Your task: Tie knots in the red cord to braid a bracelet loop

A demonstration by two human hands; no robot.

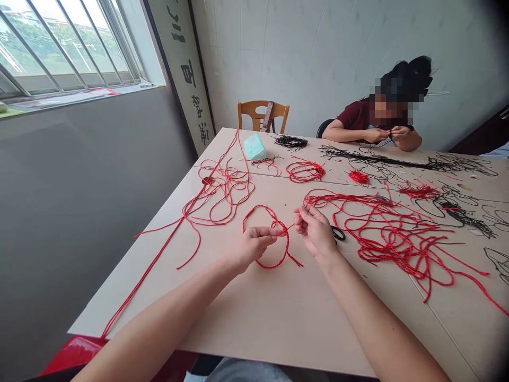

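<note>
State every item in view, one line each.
braided red cord loop, lying on the table, ends crossed
left hand, pinched shut on the loop
right hand, raised, fingers curled beside a thin cord end
black-handled scissors, lying flat, blades hidden
red cord tangle, loose, heaped
black cord bundle, coiled
mint-green tissue pack, lying flat
co-worker's hands, raised, working a thin cord

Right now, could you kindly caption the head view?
Left hand and right hand pinch a red cord loop on a table.
</note>
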